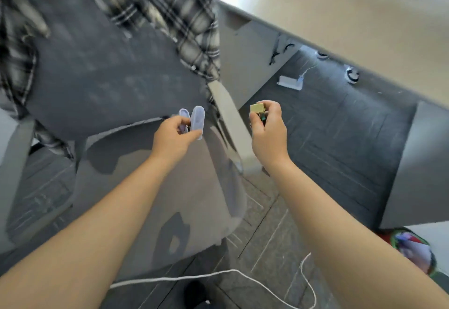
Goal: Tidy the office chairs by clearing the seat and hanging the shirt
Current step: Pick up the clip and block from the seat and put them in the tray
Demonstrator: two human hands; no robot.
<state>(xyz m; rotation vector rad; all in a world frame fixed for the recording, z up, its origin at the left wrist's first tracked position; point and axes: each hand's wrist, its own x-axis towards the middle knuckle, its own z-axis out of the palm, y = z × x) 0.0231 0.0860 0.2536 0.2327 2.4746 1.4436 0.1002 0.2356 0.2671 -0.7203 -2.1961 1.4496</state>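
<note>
A grey office chair fills the left and middle of the view, its seat (189, 187) bare below my arms. A black-and-white plaid shirt (170, 12) hangs over the dark chair back (102, 65). My left hand (172, 136) holds two pale blue plastic clips (197, 121) above the seat's far edge. My right hand (267, 133) pinches a small tan block with a green part under it (258, 109), just right of the grey armrest (230, 123).
A light desk (340, 29) runs along the upper right, with chair castors (351, 74) and a white power adapter (290, 82) on the dark floor beneath. A white cable (218, 273) trails across the floor near me. A colourful bag (413, 250) sits lower right.
</note>
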